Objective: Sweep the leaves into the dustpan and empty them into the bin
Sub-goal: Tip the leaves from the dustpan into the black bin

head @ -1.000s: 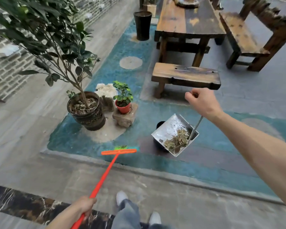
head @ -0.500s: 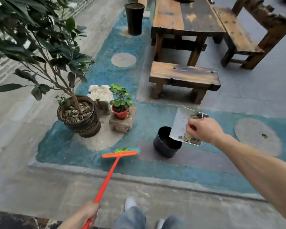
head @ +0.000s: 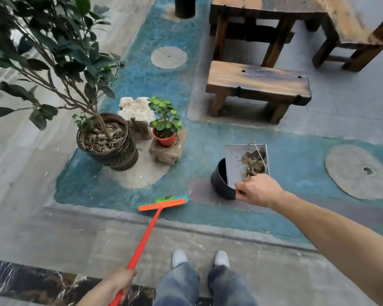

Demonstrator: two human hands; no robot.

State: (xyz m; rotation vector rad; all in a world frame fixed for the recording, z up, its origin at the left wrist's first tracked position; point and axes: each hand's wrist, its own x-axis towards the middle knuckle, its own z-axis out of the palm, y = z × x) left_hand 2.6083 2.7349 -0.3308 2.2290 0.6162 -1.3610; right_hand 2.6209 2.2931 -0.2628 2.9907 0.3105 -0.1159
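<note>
My right hand (head: 258, 191) grips the handle of a metal dustpan (head: 236, 164) and holds it tilted over a small black bin (head: 219, 184) on the floor. Dry brown leaves (head: 253, 163) lie against the pan's right side. The pan hides most of the bin's mouth. My left hand (head: 122, 283) grips the orange handle of a broom (head: 161, 203), whose orange head with green and blue bristles rests on the blue floor strip left of the bin.
A big potted tree (head: 106, 142) and a small red pot with a green plant (head: 165, 138) on a stone stand left of the bin. A wooden stool (head: 258, 85), table and bench lie beyond. My feet (head: 199, 257) stand on the grey paving.
My right hand has dropped from above the pan to just in front of the bin, and the dustpan has tipped up over the bin's mouth. The broom has stayed put.
</note>
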